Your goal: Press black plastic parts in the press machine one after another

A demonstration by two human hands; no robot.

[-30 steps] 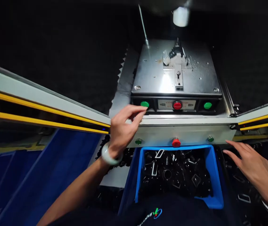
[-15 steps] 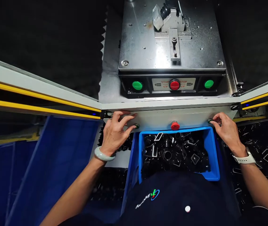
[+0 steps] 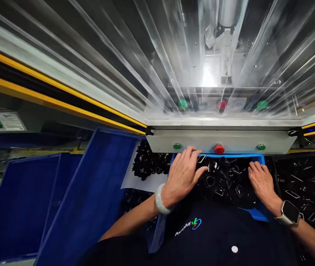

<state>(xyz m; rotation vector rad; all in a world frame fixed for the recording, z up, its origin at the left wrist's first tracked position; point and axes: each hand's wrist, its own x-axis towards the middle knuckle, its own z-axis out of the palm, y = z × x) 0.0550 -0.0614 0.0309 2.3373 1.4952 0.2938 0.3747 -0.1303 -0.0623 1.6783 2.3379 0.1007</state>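
Both my hands are down in a blue plastic bin (image 3: 235, 156) full of black plastic pipe fittings (image 3: 223, 181), some with shiny square edges. My left hand (image 3: 183, 175) lies on the fittings near the bin's front rim, with a pale bangle (image 3: 160, 199) on its wrist. My right hand (image 3: 261, 183) rests on the fittings at the right side, with a smartwatch (image 3: 288, 213) on its wrist. Neither hand shows a fitting gripped. A steel machine plate with a fixture (image 3: 218, 55) is seen through a clear plastic guard (image 3: 135, 48).
A grey panel (image 3: 196, 146) with green and red buttons runs just beyond the bin. Yellow-striped bars (image 3: 63, 92) flank the guard. Large blue bins (image 3: 91, 195) stand at the left, next to a heap of black fittings on white paper (image 3: 149, 162). More fittings (image 3: 304, 184) lie at the right.
A clear guard now covers the machine plate and its upper buttons. My hands have moved off the panel's green buttons and down into the bin.
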